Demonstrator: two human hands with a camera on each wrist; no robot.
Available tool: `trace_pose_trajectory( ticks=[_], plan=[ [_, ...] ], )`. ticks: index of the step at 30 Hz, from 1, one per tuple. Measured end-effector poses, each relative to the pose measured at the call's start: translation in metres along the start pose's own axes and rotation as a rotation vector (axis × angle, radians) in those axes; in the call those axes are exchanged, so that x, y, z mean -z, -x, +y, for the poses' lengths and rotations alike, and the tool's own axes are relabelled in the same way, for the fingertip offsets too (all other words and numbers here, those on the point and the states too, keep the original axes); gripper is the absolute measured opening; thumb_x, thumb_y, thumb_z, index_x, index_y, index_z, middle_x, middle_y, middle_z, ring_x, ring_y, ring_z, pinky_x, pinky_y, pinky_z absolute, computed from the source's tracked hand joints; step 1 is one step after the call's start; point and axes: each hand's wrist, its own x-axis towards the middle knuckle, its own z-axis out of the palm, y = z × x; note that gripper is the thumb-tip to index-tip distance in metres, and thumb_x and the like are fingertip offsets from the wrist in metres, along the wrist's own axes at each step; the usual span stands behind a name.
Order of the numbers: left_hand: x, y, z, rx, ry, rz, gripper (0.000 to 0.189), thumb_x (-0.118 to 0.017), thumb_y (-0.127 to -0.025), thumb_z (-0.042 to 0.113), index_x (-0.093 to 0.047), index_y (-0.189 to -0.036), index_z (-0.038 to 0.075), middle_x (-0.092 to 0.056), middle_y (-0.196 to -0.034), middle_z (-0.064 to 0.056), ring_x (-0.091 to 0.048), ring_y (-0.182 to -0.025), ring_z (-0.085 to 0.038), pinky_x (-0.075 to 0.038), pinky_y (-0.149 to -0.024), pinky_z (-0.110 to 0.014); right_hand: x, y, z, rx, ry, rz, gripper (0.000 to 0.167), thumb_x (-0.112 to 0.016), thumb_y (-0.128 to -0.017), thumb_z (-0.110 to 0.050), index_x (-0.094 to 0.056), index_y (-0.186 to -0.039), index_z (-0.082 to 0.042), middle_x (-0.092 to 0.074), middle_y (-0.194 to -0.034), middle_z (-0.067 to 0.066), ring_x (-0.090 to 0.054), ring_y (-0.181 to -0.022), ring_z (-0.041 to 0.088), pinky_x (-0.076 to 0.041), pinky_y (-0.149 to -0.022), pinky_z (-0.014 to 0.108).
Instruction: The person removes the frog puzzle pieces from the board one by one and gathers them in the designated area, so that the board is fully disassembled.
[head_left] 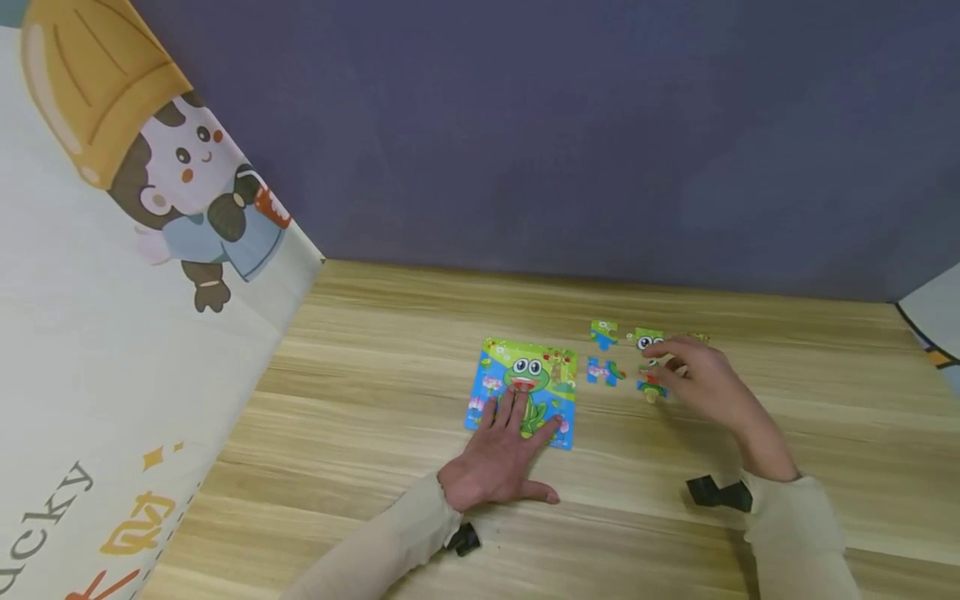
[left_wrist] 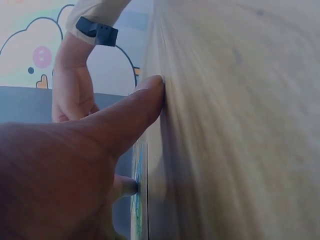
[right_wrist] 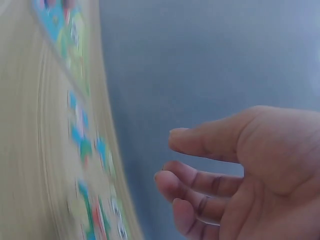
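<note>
My left hand lies spread over the lower part of a square frog picture board, fingertips on it. In the left wrist view the left thumb touches the wooden table beyond the board's edge. My right hand hovers over loose jigsaw pieces, its fingers loosely bent; the right wrist view shows nothing between thumb and fingers. Beneath it are a piece with frog eyes and a red-and-green piece, both partly hidden. Left of these lie a green-and-blue piece and a piece with pink flowers.
Another small piece shows partly behind the right hand. The wood-grain table meets a dark blue-grey wall panel at the back. A white panel with cartoon prints borders the left side. Black straps hang at both wrists.
</note>
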Motion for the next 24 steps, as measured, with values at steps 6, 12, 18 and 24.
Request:
trace_pose_trajectory(
  ticks=[6,12,18,24],
  plan=[
    [0.008,0.002,-0.005,-0.009,0.038,0.006,0.098,-0.06,-0.082,0.076,-0.018,-0.161,0.035,-0.003,-0.168,-0.026,-0.005,-0.157,-0.042,-0.019,-0.125,-0.056,-0.024,-0.021,-0.029,0.081,-0.061,-0.038,0.025,-0.064,-0.096,-0.005,-0.068,-0.119,0.0,-0.068,-0.117,0.018,-0.067,-0.089,0.025,-0.05,-0.064,0.023],
    [0.022,0.005,-0.025,-0.015,0.129,0.024,0.093,-0.063,-0.085,0.07,-0.023,-0.16,0.031,-0.007,-0.168,-0.025,-0.006,-0.157,-0.044,-0.018,-0.125,-0.059,-0.046,-0.036,-0.053,0.132,-0.077,-0.056,0.023,-0.065,-0.094,-0.003,-0.069,-0.117,0.001,-0.07,-0.114,0.018,-0.066,-0.087,0.022,-0.052,-0.07,0.027],
    [0.032,0.006,-0.068,0.038,0.324,0.048,0.094,-0.069,-0.087,0.059,-0.021,-0.161,0.025,-0.001,-0.168,-0.024,0.0,-0.157,-0.044,-0.01,-0.125,-0.062,-0.074,-0.043,-0.077,0.138,-0.12,-0.117,0.023,-0.065,-0.094,-0.004,-0.07,-0.116,0.0,-0.069,-0.115,0.017,-0.066,-0.086,0.021,-0.054,-0.07,0.028],
    [0.028,0.002,-0.102,0.066,0.447,0.014,0.099,-0.075,-0.084,0.052,-0.019,-0.162,0.027,0.004,-0.169,-0.023,0.006,-0.157,-0.042,-0.005,-0.125,-0.062,-0.106,-0.042,-0.099,0.047,-0.139,-0.165,0.026,-0.068,-0.094,-0.009,-0.069,-0.118,-0.002,-0.068,-0.114,0.013,-0.062,-0.082,0.014,-0.053,-0.073,0.03]
  ],
)
